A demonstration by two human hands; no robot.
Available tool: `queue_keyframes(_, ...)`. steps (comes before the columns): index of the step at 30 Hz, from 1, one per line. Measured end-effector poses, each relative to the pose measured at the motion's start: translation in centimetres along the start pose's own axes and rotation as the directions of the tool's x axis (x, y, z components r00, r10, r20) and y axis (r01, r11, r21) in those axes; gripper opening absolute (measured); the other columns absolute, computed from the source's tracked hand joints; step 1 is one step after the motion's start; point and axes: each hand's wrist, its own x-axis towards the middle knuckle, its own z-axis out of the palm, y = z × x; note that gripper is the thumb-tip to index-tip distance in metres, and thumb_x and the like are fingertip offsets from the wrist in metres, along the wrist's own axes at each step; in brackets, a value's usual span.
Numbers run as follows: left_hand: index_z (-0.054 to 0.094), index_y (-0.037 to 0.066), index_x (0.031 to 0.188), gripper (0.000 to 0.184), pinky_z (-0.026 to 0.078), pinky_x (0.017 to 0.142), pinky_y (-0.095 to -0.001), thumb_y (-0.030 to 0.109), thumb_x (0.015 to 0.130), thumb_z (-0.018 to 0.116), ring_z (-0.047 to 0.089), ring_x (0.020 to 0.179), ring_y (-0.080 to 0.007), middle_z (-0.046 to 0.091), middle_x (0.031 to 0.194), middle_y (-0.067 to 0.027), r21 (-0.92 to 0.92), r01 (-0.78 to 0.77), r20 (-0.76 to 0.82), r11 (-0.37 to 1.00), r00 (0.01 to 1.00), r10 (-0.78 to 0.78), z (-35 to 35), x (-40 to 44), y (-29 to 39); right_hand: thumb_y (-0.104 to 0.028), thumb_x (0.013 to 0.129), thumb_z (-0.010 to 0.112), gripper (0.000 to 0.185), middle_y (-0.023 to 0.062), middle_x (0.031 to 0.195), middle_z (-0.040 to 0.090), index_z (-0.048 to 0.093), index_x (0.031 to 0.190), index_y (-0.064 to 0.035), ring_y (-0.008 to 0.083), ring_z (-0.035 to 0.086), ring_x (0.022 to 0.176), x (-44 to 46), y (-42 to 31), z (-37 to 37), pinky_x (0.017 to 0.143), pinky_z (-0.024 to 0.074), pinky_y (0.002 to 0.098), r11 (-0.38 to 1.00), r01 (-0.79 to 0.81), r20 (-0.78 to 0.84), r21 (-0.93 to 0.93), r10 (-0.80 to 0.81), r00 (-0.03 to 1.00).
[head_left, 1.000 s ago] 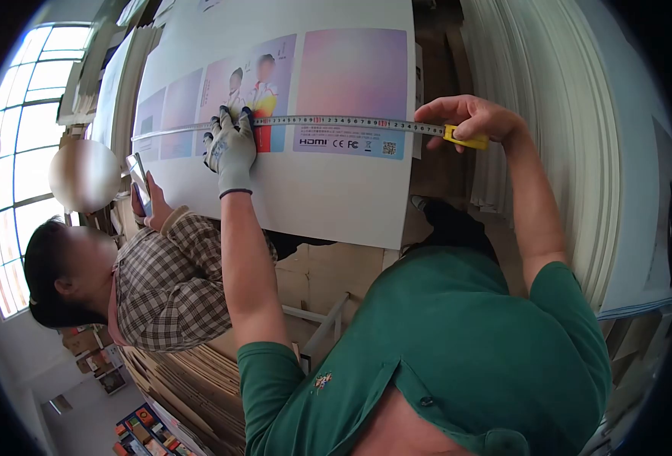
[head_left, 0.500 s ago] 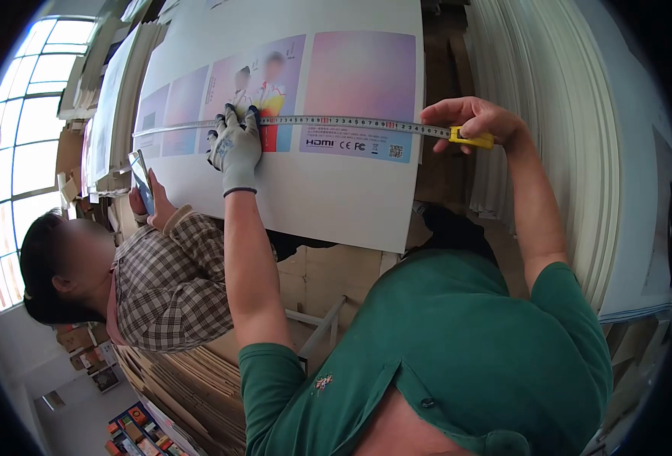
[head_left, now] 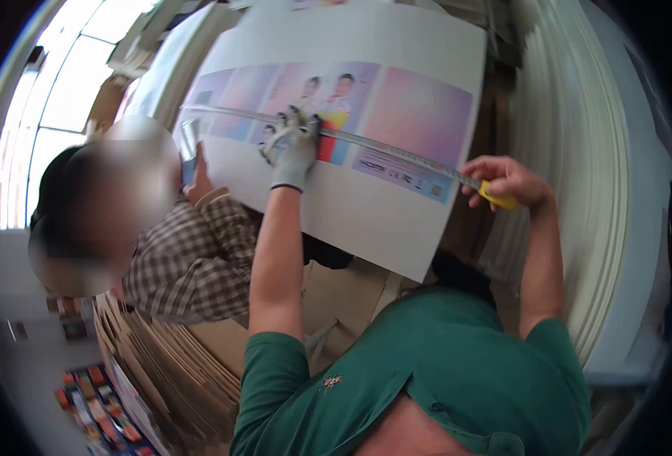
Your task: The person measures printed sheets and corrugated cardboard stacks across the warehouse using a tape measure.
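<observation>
A yellow tape measure [head_left: 501,196] sits in my bare right hand [head_left: 512,182], just past the right edge of a large white printed sheet [head_left: 351,201]. Its metal blade [head_left: 385,150] runs out across the sheet's row of pink and purple panels to the far left edge. My left hand [head_left: 292,152], in a grey-white glove with dark fingertips, lies on the blade and sheet with its fingers spread. Under and beside it is the panel with two printed people [head_left: 341,95]. HDMI and CE marks are printed on the panel nearest my right hand.
A person in a checked shirt [head_left: 191,258] stands at the left, holding a phone [head_left: 189,152]. Stacked white boards [head_left: 571,152] rise at the right. Brown cardboard sheets [head_left: 161,365] are stacked at the lower left, near a shelf of colourful items [head_left: 108,410].
The whole view has tilted and shifted, so the sheet and both hands appear lower and further right. My hands keep their places on the tape. The other person's head appears closer to the sheet.
</observation>
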Motion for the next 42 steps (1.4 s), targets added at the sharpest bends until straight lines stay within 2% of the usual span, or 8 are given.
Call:
queue_keyframes(9,0.035,0.017,0.139,0.065,0.027,0.1,-0.0585,0.052,0.086,0.045,0.034,0.128,-0.0379,0.037,0.14,-0.0169,-0.326,0.026,-0.271,0.945,0.955,-0.12,0.4,0.0,-0.3,-0.015,0.074,0.058,0.037,0.0129,0.101,0.064,0.061,0.107,0.0025,0.0195,0.065,0.084,2.4,-1.9,3.0,0.057,0.0521,0.0231,0.998,-0.026,-0.1,-0.062,0.02,0.995)
queue_keyframes(14,0.033,0.011,0.139,0.064,0.037,0.096,-0.0503,0.046,0.088,0.048,0.042,0.122,-0.0376,0.038,0.136,-0.0226,-0.61,-0.226,-0.529,0.76,0.83,-0.178,-1.3,-0.6,1.3,-0.017,0.078,0.058,0.035,0.0116,0.099,0.064,0.061,0.107,0.0029,0.0191,0.065,0.085,2.3,-2.1,5.2,0.058,0.0514,0.0239,0.993,0.052,-0.191,0.102,-0.032,0.981)
queue_keyframes(17,0.033,0.004,0.137,0.063,0.046,0.087,-0.0436,0.039,0.089,0.053,0.052,0.111,-0.0312,0.048,0.125,-0.0206,-0.953,-0.2,-0.227,0.226,0.969,-0.099,-1.8,-2.2,2.3,-0.018,0.079,0.058,0.035,0.0111,0.099,0.064,0.061,0.107,0.0027,0.0191,0.065,0.086,1.5,-2.5,6.7,0.06,0.0512,0.0245,0.985,0.111,-0.248,0.133,-0.075,0.966)
queue_keyframes(18,0.033,0.004,0.137,0.063,0.046,0.087,-0.0436,0.039,0.089,0.053,0.052,0.111,-0.0312,0.048,0.125,-0.0206,-0.954,-0.205,-0.228,0.217,0.97,-0.088,-2.0,-3.1,2.8,-0.018,0.08,0.058,0.034,0.0112,0.099,0.064,0.061,0.107,0.0027,0.0193,0.065,0.087,1.1,-2.4,7.2,0.061,0.0516,0.0248,0.979,0.143,-0.271,0.147,-0.099,0.957)
queue_keyframes(21,0.036,0.0,0.133,0.057,0.051,0.077,-0.0379,0.035,0.09,0.053,0.059,0.097,-0.0247,0.057,0.111,-0.0167,-0.863,0.21,0.101,-0.459,0.963,0.251,-4.9,-7.5,4.3,-0.018,0.082,0.057,0.034,0.0122,0.101,0.063,0.06,0.109,0.0025,0.021,0.064,0.09,0.4,-1.8,9.6,0.063,0.0527,0.0262,0.961,0.207,-0.311,0.181,-0.143,0.939)
queue_keyframes(26,0.045,-0.002,0.124,0.047,0.052,0.072,-0.0369,0.033,0.091,0.052,0.062,0.086,-0.0237,0.063,0.098,-0.0149,-0.757,0.411,0.123,-0.508,0.853,0.507,-5.5,-13.0,5.7,-0.017,0.086,0.055,0.034,0.0139,0.108,0.06,0.058,0.114,0.0012,0.0239,0.061,0.099,-0.3,0.6,16.9,0.07,0.054,0.0298,0.927,0.247,-0.341,0.283,-0.143,0.929)
queue_keyframes(30,0.053,-0.002,0.111,0.037,0.052,0.071,-0.0345,0.03,0.092,0.05,0.063,0.078,-0.0228,0.063,0.092,-0.0142,-0.85,0.387,0.122,-0.358,0.805,0.58,-5.5,-17.9,4.3,-0.016,0.087,0.056,0.033,0.0138,0.111,0.059,0.057,0.114,0.0017,0.0218,0.059,0.104,-0.4,3.5,21.5,0.079,0.0521,0.0319,0.93,0.246,-0.31,0.271,-0.158,0.938)
queue_keyframes(42,0.058,-0.003,0.105,0.03,0.052,0.064,-0.0265,0.023,0.094,0.048,0.063,0.071,-0.0176,0.064,0.081,-0.0107,-0.749,0.642,0.402,-0.162,0.635,0.66,-4.4,-26.4,-2.7,-0.016,0.086,0.061,0.053,0.0141,0.116,0.058,0.039,0.132,-0.0008,0.019,0.056,0.108,-2.7,2.4,23.3,0.092,0.0449,0.0324,0.954,0.146,0.321,-0.263,-0.056,0.945)
